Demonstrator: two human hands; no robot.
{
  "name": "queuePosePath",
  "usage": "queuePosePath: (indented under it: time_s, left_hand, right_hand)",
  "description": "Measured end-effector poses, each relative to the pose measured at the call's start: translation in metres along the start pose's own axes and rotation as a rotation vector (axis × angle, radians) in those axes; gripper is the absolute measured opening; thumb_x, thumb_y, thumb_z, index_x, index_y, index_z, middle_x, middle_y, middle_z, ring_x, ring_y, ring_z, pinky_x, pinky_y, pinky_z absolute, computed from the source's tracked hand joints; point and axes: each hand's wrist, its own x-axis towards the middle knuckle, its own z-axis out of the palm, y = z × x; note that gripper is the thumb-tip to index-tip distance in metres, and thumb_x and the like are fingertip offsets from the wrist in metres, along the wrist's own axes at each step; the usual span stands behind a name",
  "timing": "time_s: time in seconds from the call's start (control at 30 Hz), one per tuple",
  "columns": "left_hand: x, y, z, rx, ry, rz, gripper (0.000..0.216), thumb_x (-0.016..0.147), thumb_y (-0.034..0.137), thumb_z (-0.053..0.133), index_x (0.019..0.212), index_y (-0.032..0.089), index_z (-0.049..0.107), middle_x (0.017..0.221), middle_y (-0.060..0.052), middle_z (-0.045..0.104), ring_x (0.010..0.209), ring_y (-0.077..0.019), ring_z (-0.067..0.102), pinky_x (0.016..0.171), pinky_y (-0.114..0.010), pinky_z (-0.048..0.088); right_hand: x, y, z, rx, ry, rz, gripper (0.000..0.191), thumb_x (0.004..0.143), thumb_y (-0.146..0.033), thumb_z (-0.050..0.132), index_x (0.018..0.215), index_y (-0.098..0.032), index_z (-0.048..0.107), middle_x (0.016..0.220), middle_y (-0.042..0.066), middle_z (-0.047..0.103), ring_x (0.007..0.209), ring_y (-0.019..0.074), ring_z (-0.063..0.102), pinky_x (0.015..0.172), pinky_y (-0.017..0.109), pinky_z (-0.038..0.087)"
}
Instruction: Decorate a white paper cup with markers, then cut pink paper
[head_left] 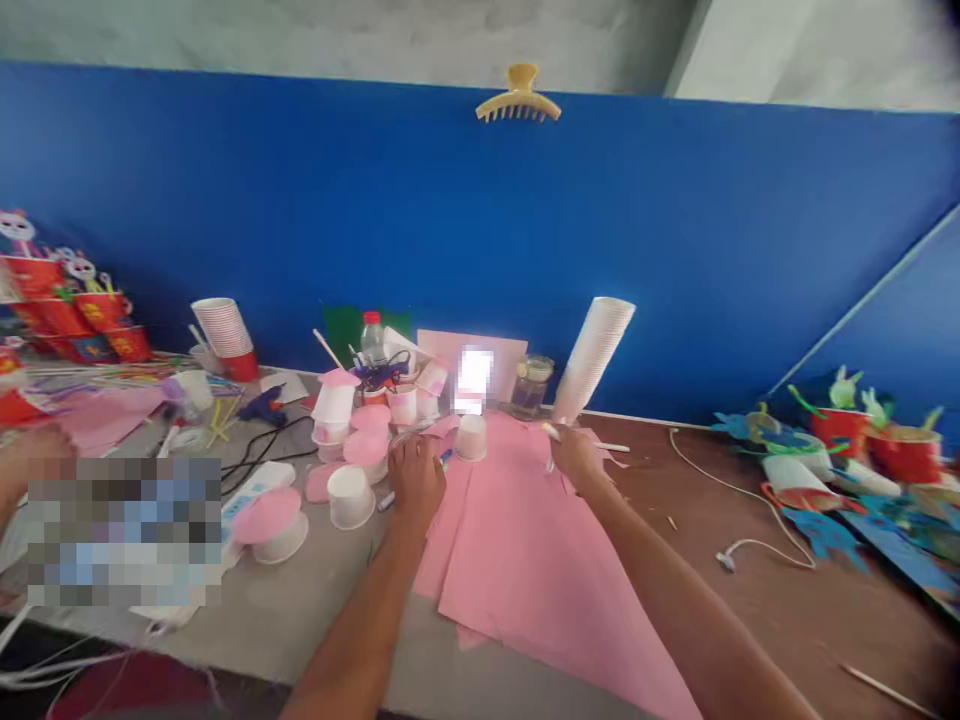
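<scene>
My left hand (416,478) rests low over the grey table, palm down, fingers stretched forward and slightly apart. A pen with a blue-green end (448,457) shows at its right side, partly hidden by the hand. My right hand (576,458) is closed around a slim white pen (552,432) with a yellowish tip, above the pink paper sheets (525,540). Between my hands an upside-down white paper cup (471,438) stands on the pink paper. Left of my left hand are another upturned white cup (350,498) and cups topped with pink paper discs (268,515).
Behind the paper stand a lit phone (474,378), a glass jar (531,386) and a leaning stack of white cups (596,355). A white cable (739,490) lies on the right. Decorated red cups crowd both sides. Another person's arm (34,455) reaches in at left.
</scene>
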Motion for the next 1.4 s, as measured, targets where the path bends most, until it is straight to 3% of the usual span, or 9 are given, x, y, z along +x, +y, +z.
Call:
queuePosePath:
  time_s: [0.17,0.37,0.53,0.63,0.7,0.8,0.9,1.17,1.4]
  left_hand:
    - [-0.003,-0.004,0.0,0.057,-0.09,-0.102,0.033,0.088,0.014,0.039,0.112,0.017,0.06,0.114,-0.013,0.063,0.114,-0.0304,0.049,0.091,-0.044,0.034]
    - [-0.002,-0.005,-0.001,0.036,-0.217,-0.11,0.038,0.086,0.011,0.038,0.114,0.016,0.063,0.106,-0.014,0.066,0.107,-0.0298,0.052,0.092,-0.046,0.031]
    - [0.0,-0.005,-0.002,0.026,-0.238,-0.085,0.03,0.088,0.022,0.042,0.098,0.017,0.07,0.101,-0.015,0.068,0.105,-0.0324,0.053,0.098,-0.052,0.025]
    - [0.002,-0.006,-0.001,0.034,-0.265,-0.098,0.034,0.086,0.014,0.039,0.098,0.017,0.07,0.1,-0.015,0.068,0.103,-0.0321,0.055,0.096,-0.051,0.027]
    - [0.004,-0.007,-0.001,0.04,-0.285,-0.097,0.035,0.083,0.011,0.04,0.102,0.018,0.069,0.101,-0.014,0.068,0.103,-0.0315,0.056,0.093,-0.05,0.029]
    - [0.005,-0.009,-0.002,0.056,-0.319,-0.091,0.036,0.082,0.01,0.041,0.104,0.02,0.068,0.103,-0.014,0.067,0.103,-0.0308,0.057,0.089,-0.047,0.032]
    - [0.008,-0.01,-0.003,0.076,-0.342,-0.096,0.035,0.084,0.012,0.04,0.103,0.021,0.069,0.105,-0.014,0.067,0.104,-0.0312,0.057,0.087,-0.046,0.034]
    - [0.009,-0.01,-0.008,0.08,-0.373,-0.097,0.037,0.084,0.011,0.039,0.101,0.021,0.07,0.108,-0.014,0.067,0.105,-0.0305,0.057,0.09,-0.047,0.034]
    - [0.01,-0.01,-0.01,0.063,-0.379,-0.127,0.029,0.087,0.019,0.044,0.098,0.017,0.071,0.111,-0.014,0.066,0.108,-0.0301,0.057,0.098,-0.046,0.031]
  right_hand:
    - [0.0,-0.008,-0.001,0.013,0.051,-0.033,0.042,0.093,-0.022,0.042,0.132,-0.018,0.056,0.119,0.018,0.063,0.104,0.0278,0.063,0.081,0.033,0.045]
    - [-0.052,-0.034,0.024,0.091,-0.006,-0.191,0.032,0.093,-0.027,0.047,0.119,-0.023,0.065,0.122,0.01,0.06,0.094,0.0204,0.064,0.077,0.026,0.046]
    - [-0.079,-0.042,0.016,0.18,0.012,-0.268,0.03,0.091,-0.023,0.049,0.116,-0.02,0.065,0.124,0.011,0.056,0.094,0.0196,0.063,0.076,0.026,0.047]
    - [-0.095,-0.04,0.003,0.15,-0.132,-0.325,0.026,0.091,-0.018,0.045,0.105,-0.02,0.068,0.115,0.009,0.06,0.091,0.0182,0.064,0.075,0.025,0.046]
    - [-0.112,-0.036,-0.004,0.067,-0.261,-0.373,0.026,0.089,-0.016,0.046,0.101,-0.022,0.069,0.122,0.008,0.059,0.089,0.0177,0.066,0.073,0.026,0.046]
    - [-0.14,-0.03,-0.009,-0.086,-0.36,-0.428,0.037,0.083,-0.016,0.049,0.116,-0.024,0.062,0.145,0.009,0.044,0.09,0.0216,0.068,0.071,0.03,0.046]
    - [-0.157,-0.025,-0.01,-0.156,-0.413,-0.474,0.044,0.082,-0.021,0.05,0.125,-0.026,0.055,0.15,0.007,0.039,0.085,0.0225,0.069,0.067,0.031,0.047]
    - [-0.119,-0.018,-0.014,-0.165,-0.464,-0.616,0.045,0.087,-0.028,0.047,0.132,-0.027,0.051,0.153,0.006,0.037,0.103,0.0271,0.065,0.077,0.038,0.05]
    - [-0.122,-0.023,-0.014,-0.185,-0.469,-0.539,0.049,0.085,-0.02,0.047,0.134,-0.026,0.05,0.153,0.007,0.037,0.102,0.0271,0.066,0.077,0.037,0.051]
